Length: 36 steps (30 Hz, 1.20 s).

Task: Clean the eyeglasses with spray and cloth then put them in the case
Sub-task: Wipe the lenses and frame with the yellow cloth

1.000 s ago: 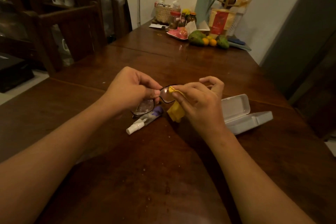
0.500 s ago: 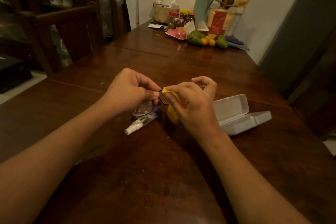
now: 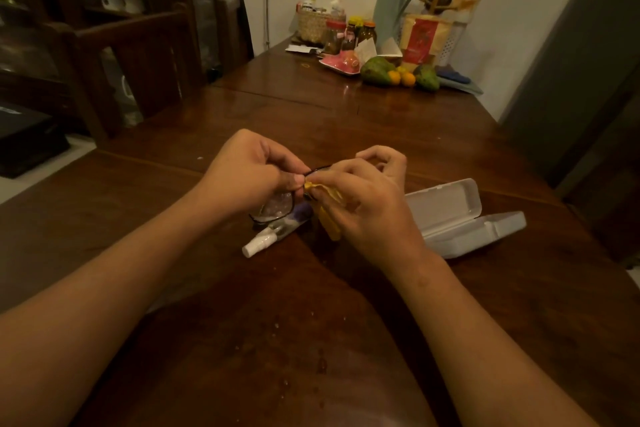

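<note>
Over the counter (image 3: pixel 381 135), left grip (image 3: pixel 249 173) pinches glasses (image 3: pixel 276 209), right grip (image 3: pixel 367 198) pinches cloth (image 3: pixel 330 224) against them; seemingly sprayed, case (image 3: pixel 446 204) unfilled.

The dark wooden desk (image 3: pixel 381 135) carries a white spray bottle (image 3: pixel 263 242) lying on its side, an open white case (image 3: pixel 460 218), and at its far end fruit (image 3: pixel 377 70), jars (image 3: pixel 335 36) and a basket (image 3: pixel 313 24).

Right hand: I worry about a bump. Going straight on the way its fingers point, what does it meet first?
The right hand, pinching the yellow cloth, would probably meet the left hand first, across the eyeglasses between them.
</note>
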{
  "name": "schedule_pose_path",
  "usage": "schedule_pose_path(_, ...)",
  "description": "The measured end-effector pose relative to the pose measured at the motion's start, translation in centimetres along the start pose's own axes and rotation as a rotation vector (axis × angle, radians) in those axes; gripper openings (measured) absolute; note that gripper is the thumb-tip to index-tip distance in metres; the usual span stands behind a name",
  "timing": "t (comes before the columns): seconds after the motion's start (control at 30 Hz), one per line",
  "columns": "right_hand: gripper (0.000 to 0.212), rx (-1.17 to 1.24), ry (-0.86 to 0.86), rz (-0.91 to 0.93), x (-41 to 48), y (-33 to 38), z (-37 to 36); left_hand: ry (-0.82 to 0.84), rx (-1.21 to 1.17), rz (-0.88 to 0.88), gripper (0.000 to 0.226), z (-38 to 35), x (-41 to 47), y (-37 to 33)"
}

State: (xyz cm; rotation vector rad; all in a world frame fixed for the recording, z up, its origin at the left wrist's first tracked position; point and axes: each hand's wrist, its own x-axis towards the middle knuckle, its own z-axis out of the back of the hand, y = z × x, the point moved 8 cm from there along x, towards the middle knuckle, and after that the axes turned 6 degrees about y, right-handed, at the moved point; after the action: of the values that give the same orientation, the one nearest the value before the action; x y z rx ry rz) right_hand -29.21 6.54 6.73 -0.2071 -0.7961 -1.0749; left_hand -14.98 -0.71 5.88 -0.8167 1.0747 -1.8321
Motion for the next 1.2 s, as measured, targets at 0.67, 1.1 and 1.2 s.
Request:
schedule_pose_path(0.67, 0.019, -0.050, -0.026, -0.066, -0.1, -1.7, 0.7, -0.018, -0.101, 0.035, 0.022, 0.3, 0.1, 0.4)
schedule_pose_path(1.1, 0.018, -0.045, -0.120, -0.083, 0.1, -1.5, 1.4, 0.019, -0.114, 0.035, 0.023, -0.4, 0.0, 0.3)
schedule_pose_path(1.2, 0.019, -0.013, -0.025, -0.002, 0.0, -0.7, 0.6, 0.016, -0.100, 0.043, 0.028, -0.3, 0.1, 0.5)
